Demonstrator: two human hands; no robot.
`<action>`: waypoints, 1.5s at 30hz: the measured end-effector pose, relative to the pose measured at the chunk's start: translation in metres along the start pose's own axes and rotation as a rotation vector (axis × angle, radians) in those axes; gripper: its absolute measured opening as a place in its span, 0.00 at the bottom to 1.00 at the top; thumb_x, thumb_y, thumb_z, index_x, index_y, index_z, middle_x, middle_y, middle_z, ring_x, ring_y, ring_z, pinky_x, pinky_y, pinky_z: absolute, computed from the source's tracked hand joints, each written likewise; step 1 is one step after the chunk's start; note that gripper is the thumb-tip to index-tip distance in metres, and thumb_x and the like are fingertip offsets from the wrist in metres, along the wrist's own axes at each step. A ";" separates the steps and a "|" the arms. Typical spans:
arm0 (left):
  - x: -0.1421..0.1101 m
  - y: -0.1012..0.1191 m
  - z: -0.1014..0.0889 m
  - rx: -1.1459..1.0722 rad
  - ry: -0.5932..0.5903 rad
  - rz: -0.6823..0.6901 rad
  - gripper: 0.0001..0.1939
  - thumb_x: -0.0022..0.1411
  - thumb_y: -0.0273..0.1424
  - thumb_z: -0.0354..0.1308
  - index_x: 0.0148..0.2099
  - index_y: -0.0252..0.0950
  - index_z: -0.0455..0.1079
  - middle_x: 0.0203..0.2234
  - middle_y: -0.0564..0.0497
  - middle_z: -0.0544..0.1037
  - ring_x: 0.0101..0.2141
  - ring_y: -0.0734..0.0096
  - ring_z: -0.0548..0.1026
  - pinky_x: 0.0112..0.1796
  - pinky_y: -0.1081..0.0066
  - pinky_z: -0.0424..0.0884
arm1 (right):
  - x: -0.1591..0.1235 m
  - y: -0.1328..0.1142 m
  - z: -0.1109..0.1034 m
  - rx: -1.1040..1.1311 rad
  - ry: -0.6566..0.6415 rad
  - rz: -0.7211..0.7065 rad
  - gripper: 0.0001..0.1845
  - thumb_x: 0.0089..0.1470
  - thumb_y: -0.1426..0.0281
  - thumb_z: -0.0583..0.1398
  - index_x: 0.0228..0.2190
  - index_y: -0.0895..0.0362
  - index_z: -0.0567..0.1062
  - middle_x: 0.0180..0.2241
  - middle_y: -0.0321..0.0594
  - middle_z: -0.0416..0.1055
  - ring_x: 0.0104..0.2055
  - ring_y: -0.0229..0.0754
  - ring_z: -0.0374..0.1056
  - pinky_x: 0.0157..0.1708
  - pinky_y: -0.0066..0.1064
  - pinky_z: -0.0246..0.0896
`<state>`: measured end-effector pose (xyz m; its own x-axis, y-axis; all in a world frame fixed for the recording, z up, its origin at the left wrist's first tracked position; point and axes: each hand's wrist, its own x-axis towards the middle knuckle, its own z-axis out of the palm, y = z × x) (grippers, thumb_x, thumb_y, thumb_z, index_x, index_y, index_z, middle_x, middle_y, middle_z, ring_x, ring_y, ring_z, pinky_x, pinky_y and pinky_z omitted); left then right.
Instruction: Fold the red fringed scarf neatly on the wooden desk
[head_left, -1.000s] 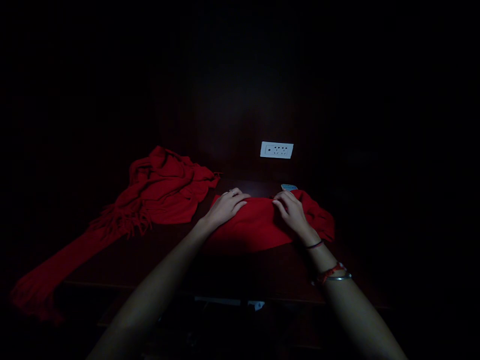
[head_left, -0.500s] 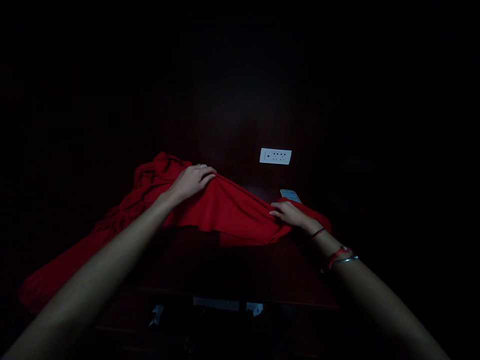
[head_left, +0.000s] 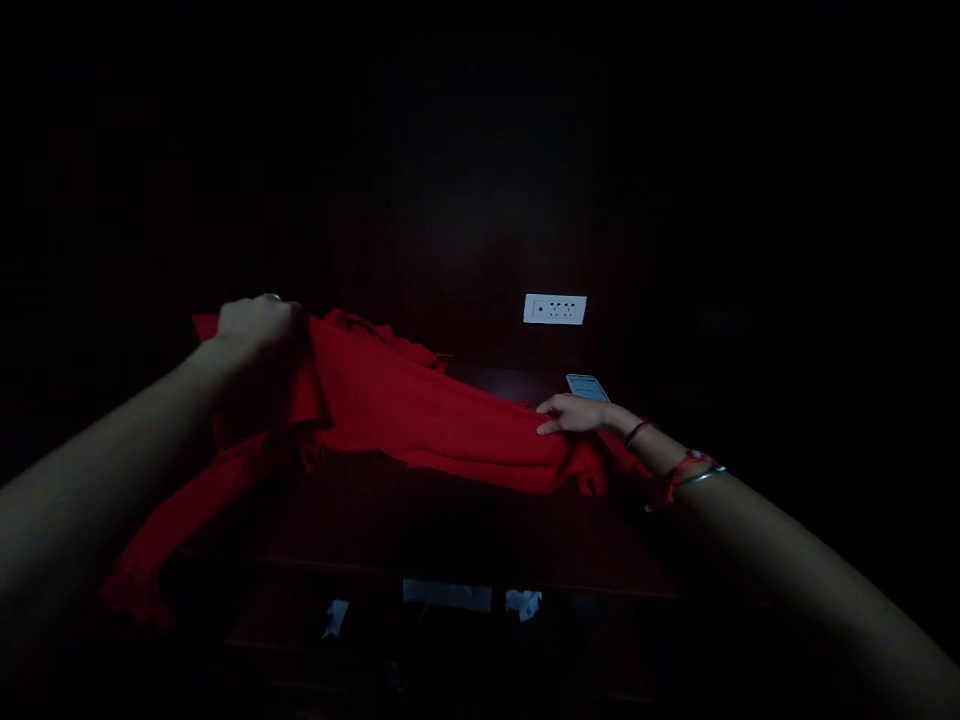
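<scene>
Cloth (head_left: 442, 410) stretches across the table (head_left: 450, 525): left hand (head_left: 259, 322) at ten o'clock, apparently clenched on it, fingertips hidden; right hand (head_left: 576, 412) at three, thumb and fingers slightly apart against it, grip unclear. A hard tug could drag the phone (head_left: 589, 387) at the right hand's one o'clock; overhanging fringe (head_left: 139, 590) at eight could pull fabric down. Phone text is too small to read; socket (head_left: 555, 309) markings likewise.

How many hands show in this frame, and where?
2: the left hand grips the red cloth toward the left; the right hand touches it beside the phone. Darkness could hide others.
</scene>
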<state>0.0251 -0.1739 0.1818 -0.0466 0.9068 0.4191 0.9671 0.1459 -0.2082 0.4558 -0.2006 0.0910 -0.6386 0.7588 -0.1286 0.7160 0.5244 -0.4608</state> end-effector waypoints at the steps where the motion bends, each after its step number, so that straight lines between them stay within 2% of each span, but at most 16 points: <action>1: -0.003 0.000 0.010 0.011 -0.067 -0.003 0.14 0.58 0.30 0.46 0.45 0.33 0.66 0.37 0.44 0.69 0.37 0.58 0.67 0.35 0.60 0.63 | -0.003 0.005 -0.001 0.021 0.023 0.021 0.14 0.45 0.60 0.55 0.25 0.59 0.70 0.26 0.37 0.69 0.28 0.37 0.62 0.30 0.29 0.56; 4: -0.015 0.020 0.037 0.014 -0.132 0.024 0.13 0.56 0.27 0.48 0.42 0.30 0.68 0.39 0.39 0.70 0.39 0.52 0.67 0.38 0.56 0.61 | -0.015 0.008 -0.012 0.136 0.205 0.040 0.17 0.46 0.57 0.53 0.23 0.59 0.67 0.22 0.35 0.65 0.24 0.35 0.59 0.26 0.28 0.55; 7: -0.028 0.074 0.045 -0.119 -0.137 0.044 0.24 0.51 0.37 0.55 0.51 0.36 0.62 0.51 0.36 0.60 0.49 0.42 0.58 0.44 0.48 0.54 | -0.027 -0.008 -0.033 0.236 0.441 -0.008 0.19 0.46 0.55 0.52 0.25 0.59 0.67 0.24 0.35 0.64 0.25 0.35 0.59 0.26 0.28 0.55; 9: -0.037 0.122 0.037 -0.367 -0.129 0.299 0.30 0.51 0.45 0.52 0.55 0.39 0.56 0.54 0.40 0.57 0.52 0.48 0.55 0.46 0.52 0.54 | -0.032 -0.026 -0.050 0.254 0.537 -0.045 0.19 0.45 0.55 0.53 0.27 0.59 0.68 0.25 0.36 0.65 0.28 0.36 0.60 0.28 0.29 0.56; 12: -0.044 0.187 0.012 -0.848 -0.123 0.747 0.30 0.54 0.45 0.48 0.57 0.41 0.51 0.51 0.47 0.63 0.48 0.62 0.63 0.44 0.65 0.60 | -0.040 -0.047 -0.073 0.208 0.562 -0.076 0.19 0.44 0.55 0.55 0.28 0.60 0.69 0.28 0.37 0.66 0.31 0.38 0.61 0.32 0.31 0.56; 15: -0.038 0.213 -0.010 -1.164 -0.152 0.812 0.23 0.53 0.45 0.49 0.44 0.33 0.66 0.38 0.50 0.72 0.36 0.67 0.69 0.37 0.70 0.64 | -0.052 -0.051 -0.085 0.142 0.476 -0.071 0.19 0.43 0.57 0.57 0.29 0.61 0.71 0.30 0.38 0.67 0.33 0.38 0.61 0.33 0.31 0.55; 19: -0.019 0.186 -0.015 -1.348 -0.259 0.704 0.18 0.48 0.44 0.53 0.28 0.31 0.68 0.23 0.54 0.71 0.27 0.73 0.68 0.29 0.73 0.64 | -0.068 -0.032 -0.077 0.154 0.172 0.094 0.19 0.39 0.58 0.60 0.29 0.61 0.73 0.25 0.36 0.68 0.29 0.35 0.61 0.31 0.28 0.55; 21: -0.011 0.161 -0.013 -1.420 -0.287 0.582 0.18 0.46 0.44 0.55 0.28 0.32 0.67 0.21 0.55 0.70 0.25 0.74 0.67 0.27 0.74 0.63 | -0.070 -0.020 -0.063 0.221 -0.021 0.171 0.18 0.37 0.59 0.62 0.28 0.61 0.74 0.24 0.35 0.69 0.28 0.36 0.62 0.31 0.28 0.56; 24: -0.002 0.127 -0.008 -1.498 -0.215 0.355 0.19 0.45 0.45 0.57 0.30 0.32 0.67 0.22 0.55 0.70 0.25 0.75 0.67 0.27 0.75 0.63 | -0.064 -0.008 -0.037 0.323 -0.205 0.215 0.18 0.36 0.59 0.62 0.26 0.61 0.74 0.24 0.35 0.70 0.28 0.37 0.64 0.33 0.29 0.58; 27: 0.006 0.099 -0.003 -1.494 -0.074 0.142 0.19 0.45 0.44 0.58 0.32 0.31 0.67 0.22 0.56 0.69 0.24 0.77 0.66 0.27 0.76 0.63 | -0.053 -0.001 -0.017 0.329 -0.160 0.182 0.18 0.39 0.57 0.59 0.25 0.60 0.72 0.26 0.35 0.69 0.28 0.36 0.63 0.33 0.29 0.58; 32: 0.021 0.053 0.017 -1.347 0.167 -0.286 0.14 0.56 0.37 0.51 0.37 0.30 0.64 0.23 0.56 0.67 0.25 0.78 0.63 0.31 0.74 0.64 | -0.040 0.018 -0.005 0.128 0.132 0.102 0.14 0.45 0.60 0.54 0.29 0.59 0.67 0.28 0.37 0.67 0.29 0.36 0.61 0.29 0.28 0.57; 35: 0.022 0.035 0.034 -1.018 0.136 -0.443 0.15 0.58 0.38 0.47 0.39 0.29 0.63 0.29 0.51 0.68 0.31 0.72 0.64 0.35 0.67 0.64 | -0.036 0.032 0.000 -0.005 0.185 0.137 0.11 0.44 0.67 0.55 0.32 0.58 0.67 0.29 0.38 0.68 0.29 0.37 0.62 0.29 0.28 0.58; 39: 0.005 0.048 0.046 -0.552 -0.109 -0.212 0.21 0.55 0.37 0.50 0.47 0.28 0.59 0.42 0.39 0.66 0.41 0.55 0.65 0.38 0.56 0.62 | -0.030 0.041 0.006 -0.103 0.189 0.199 0.06 0.45 0.70 0.53 0.28 0.58 0.68 0.26 0.39 0.68 0.29 0.37 0.63 0.32 0.29 0.57; 40: -0.001 0.058 0.046 -0.458 -0.102 -0.148 0.23 0.54 0.36 0.51 0.50 0.29 0.58 0.45 0.36 0.64 0.43 0.51 0.63 0.39 0.53 0.61 | -0.030 0.041 0.005 -0.092 0.229 0.200 0.07 0.46 0.69 0.52 0.27 0.58 0.68 0.25 0.39 0.68 0.28 0.37 0.63 0.32 0.29 0.57; 42: -0.012 0.084 0.044 -0.302 0.022 -0.009 0.25 0.53 0.34 0.51 0.52 0.29 0.56 0.50 0.32 0.58 0.47 0.44 0.60 0.41 0.48 0.57 | -0.030 0.039 0.002 -0.025 0.348 0.175 0.12 0.50 0.65 0.49 0.29 0.59 0.68 0.26 0.40 0.68 0.29 0.37 0.63 0.31 0.30 0.58; 45: -0.024 0.128 0.043 -0.244 0.085 0.315 0.24 0.53 0.31 0.50 0.53 0.32 0.58 0.52 0.34 0.55 0.52 0.47 0.54 0.46 0.51 0.53 | -0.030 0.036 -0.001 0.013 0.399 0.120 0.20 0.48 0.60 0.51 0.40 0.59 0.66 0.37 0.43 0.68 0.35 0.39 0.64 0.34 0.31 0.59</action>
<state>0.1393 -0.1600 0.1068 0.2724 0.8548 0.4417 0.9622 -0.2413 -0.1265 0.5006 -0.2040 0.0795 -0.3896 0.9057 0.1672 0.7735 0.4203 -0.4745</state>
